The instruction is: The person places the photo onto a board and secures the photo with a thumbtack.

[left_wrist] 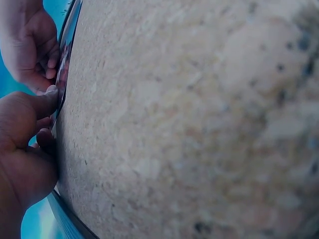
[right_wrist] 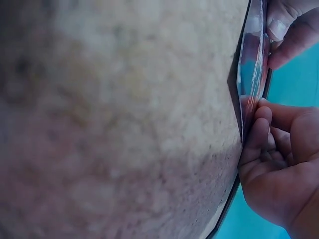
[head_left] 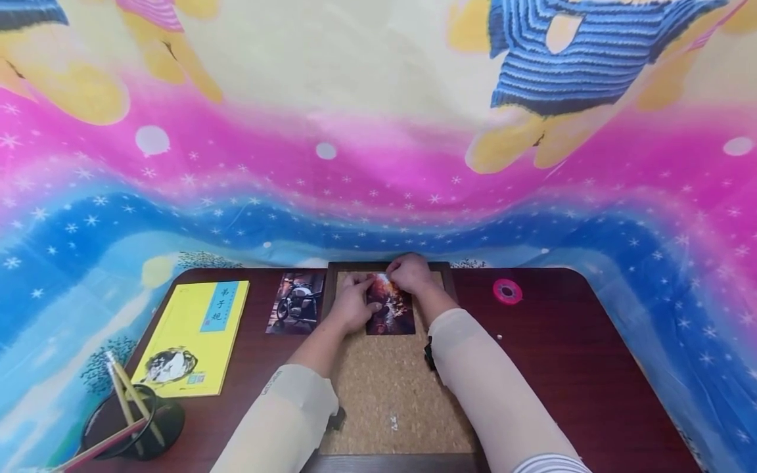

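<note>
A corkboard (head_left: 378, 387) with a dark frame lies on the table before me. Near its far end is a photo (head_left: 396, 323) of an autumn scene in orange and dark tones. My left hand (head_left: 353, 303) rests along the photo's left side, thumb and a finger spread apart on it. At the top right of the photo, my right hand (head_left: 410, 272) has its fingers curled. Its thumb and index finger pinch at the photo's edge in the right wrist view, where the photo (right_wrist: 251, 59) bows up from the cork. Whatever else those fingertips cover is hidden.
A motorcycle photo (head_left: 296, 305) lies left of the board, then a yellow book (head_left: 189, 341). A black mesh pencil cup (head_left: 160, 427) stands front left. Right of the board are a pink disc (head_left: 507, 292) and a tiny white piece (head_left: 499, 337). A patterned curtain (head_left: 378, 184) hangs behind.
</note>
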A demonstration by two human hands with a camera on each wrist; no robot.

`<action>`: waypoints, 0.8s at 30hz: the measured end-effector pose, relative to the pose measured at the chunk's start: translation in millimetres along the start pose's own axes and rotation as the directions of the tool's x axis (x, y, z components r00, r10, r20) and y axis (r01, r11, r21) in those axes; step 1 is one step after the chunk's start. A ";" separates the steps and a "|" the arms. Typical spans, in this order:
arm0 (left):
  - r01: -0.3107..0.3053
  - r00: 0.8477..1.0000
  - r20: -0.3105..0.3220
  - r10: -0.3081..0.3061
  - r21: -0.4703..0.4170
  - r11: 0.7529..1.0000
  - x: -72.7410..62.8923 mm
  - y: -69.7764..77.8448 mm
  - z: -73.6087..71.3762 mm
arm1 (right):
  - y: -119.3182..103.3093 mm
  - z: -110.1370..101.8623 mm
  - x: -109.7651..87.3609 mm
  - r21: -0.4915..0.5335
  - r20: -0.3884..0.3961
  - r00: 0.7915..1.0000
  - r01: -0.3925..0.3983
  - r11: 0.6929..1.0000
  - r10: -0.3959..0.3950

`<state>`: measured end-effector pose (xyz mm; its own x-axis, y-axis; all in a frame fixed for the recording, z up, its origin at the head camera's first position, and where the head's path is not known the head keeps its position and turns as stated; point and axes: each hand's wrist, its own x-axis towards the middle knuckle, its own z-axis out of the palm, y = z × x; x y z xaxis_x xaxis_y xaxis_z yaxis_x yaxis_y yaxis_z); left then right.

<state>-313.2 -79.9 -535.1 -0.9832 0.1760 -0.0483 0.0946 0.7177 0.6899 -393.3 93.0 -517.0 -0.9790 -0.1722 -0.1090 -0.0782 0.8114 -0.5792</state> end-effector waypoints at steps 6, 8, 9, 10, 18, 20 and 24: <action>-0.017 1.000 0.000 0.017 -0.026 1.000 -1.5 2.6 -0.4 | 1.8 -5.1 -5.3 0.038 0.023 1.000 0.011 0.999 -0.012; -0.016 1.000 -0.005 0.016 -0.041 0.999 -1.7 2.8 -1.0 | 3.0 -6.7 -6.9 0.071 0.030 0.999 0.012 0.997 -0.014; -0.015 1.000 -0.006 0.014 -0.044 0.999 -1.9 3.0 -1.4 | 3.8 -7.4 -7.7 0.086 0.032 0.999 0.014 0.996 -0.017; -0.013 1.000 -0.010 0.013 -0.048 0.999 -2.0 3.2 -1.6 | 4.6 -8.0 -8.6 0.106 0.034 0.999 0.015 0.994 -0.019; -0.018 0.999 -0.037 0.014 -0.089 0.996 -7.0 4.7 -4.6 | 9.9 -13.6 -16.4 0.240 0.036 0.999 -0.002 0.971 -0.007; -0.041 0.997 -0.063 0.034 -0.119 0.992 -8.5 4.3 -6.4 | 11.4 -15.5 -18.0 0.273 0.033 0.999 -0.004 0.962 -0.005; -0.061 0.995 -0.092 0.045 -0.181 0.982 -12.7 1.9 -11.6 | 16.5 -19.1 -21.4 0.289 0.033 0.999 -0.011 0.957 0.002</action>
<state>-302.4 -88.5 -524.8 -0.9882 0.1452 0.0491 0.1244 0.5721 0.8107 -377.3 120.7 -508.8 -0.9725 -0.1886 -0.1364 -0.0093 0.6172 -0.7868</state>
